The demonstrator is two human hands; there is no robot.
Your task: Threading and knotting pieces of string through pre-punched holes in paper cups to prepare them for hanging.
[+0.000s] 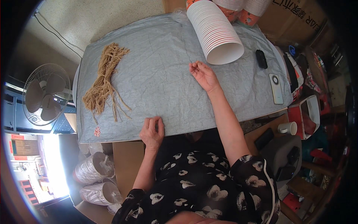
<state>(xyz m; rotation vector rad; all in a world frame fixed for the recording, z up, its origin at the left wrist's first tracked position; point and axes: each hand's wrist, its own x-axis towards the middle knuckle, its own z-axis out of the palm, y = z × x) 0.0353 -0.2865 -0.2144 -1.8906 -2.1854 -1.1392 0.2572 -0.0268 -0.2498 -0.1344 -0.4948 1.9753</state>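
My left hand rests at the near edge of the grey-covered table, its fingers curled under. Whatever may be inside those fingers is hidden. Farther out, my right hand is turned partly palm up, with bent fingers drawn together at the tips; I cannot make out anything between them. Just beyond it lies a long nested stack of white paper buckets, its open mouth toward me. A bundle of tan twine strands lies on the left part of the table, apart from both hands.
More bucket stacks stand at the back. A phone and a black case lie on the right. A small red-and-white item sits at front left. Beyond the table are a fan, wrapped bucket stacks and a mug.
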